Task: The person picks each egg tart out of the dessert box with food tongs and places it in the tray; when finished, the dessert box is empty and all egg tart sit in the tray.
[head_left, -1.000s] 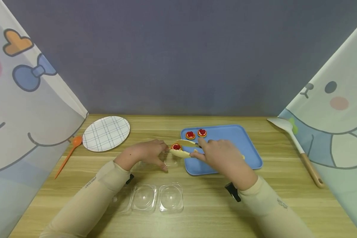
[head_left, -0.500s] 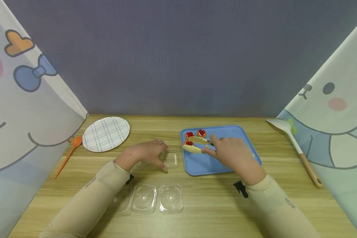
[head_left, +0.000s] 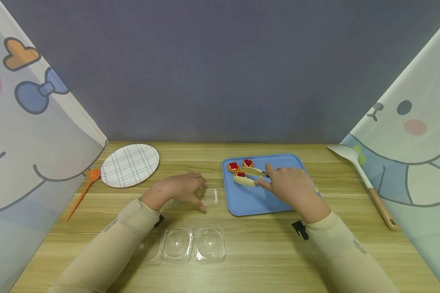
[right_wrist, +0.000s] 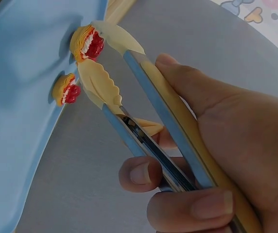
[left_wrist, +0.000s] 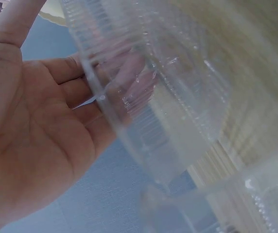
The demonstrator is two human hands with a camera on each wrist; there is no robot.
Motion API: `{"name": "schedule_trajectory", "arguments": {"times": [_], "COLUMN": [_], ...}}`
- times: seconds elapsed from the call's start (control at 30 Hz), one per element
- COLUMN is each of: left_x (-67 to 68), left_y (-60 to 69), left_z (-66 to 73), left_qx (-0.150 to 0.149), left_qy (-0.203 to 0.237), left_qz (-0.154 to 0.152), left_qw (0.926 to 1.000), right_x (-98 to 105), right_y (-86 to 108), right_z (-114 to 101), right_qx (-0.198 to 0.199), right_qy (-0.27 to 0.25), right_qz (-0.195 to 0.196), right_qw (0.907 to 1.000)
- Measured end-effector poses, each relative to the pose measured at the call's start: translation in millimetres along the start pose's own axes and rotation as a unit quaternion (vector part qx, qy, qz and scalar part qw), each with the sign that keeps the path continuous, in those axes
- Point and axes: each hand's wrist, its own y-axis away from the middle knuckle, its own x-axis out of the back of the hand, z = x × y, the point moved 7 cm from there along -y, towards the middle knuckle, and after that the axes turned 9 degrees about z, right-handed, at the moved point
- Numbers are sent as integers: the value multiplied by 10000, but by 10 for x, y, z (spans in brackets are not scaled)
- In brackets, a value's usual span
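My right hand [head_left: 291, 189] grips food tongs [right_wrist: 168, 131] with cream scalloped tips. Between the tips, over the blue tray [head_left: 258, 203], is a red-topped tart [head_left: 240, 175]. Two more tarts, a left one [head_left: 233, 167] and a right one [head_left: 247, 163], sit at the tray's far left corner. My left hand [head_left: 181, 190] holds a clear plastic container [head_left: 209, 194] just left of the tray, thumb at its near side and fingers at its far side. In the left wrist view, the fingers show partly through the clear wall [left_wrist: 173, 116].
Two clear round-cupped compartments, a left one [head_left: 177, 243] and a right one [head_left: 210, 243], lie nearer me. At the left are a checked plate [head_left: 130, 165] and an orange spoon [head_left: 83, 195]. A white turner with a wooden handle [head_left: 383, 207] lies at the far right.
The right hand and tongs have moved right, carrying the tart from above the container to the tray beside the other two. The left hand has stayed at the container.
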Motion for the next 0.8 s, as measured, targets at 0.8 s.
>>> {"name": "schedule_trajectory", "arguments": {"times": [0.8], "left_x": [2], "left_y": [9], "left_z": [-18], "left_qx": [40], "left_qy": [130], "left_qz": [27], "left_qw": [9999], "right_x": [-86], "right_y": [-21], "right_z": [97], "right_qx": [-169], "right_qy": [182], "right_qz": [-89], "right_qw": [9997]}}
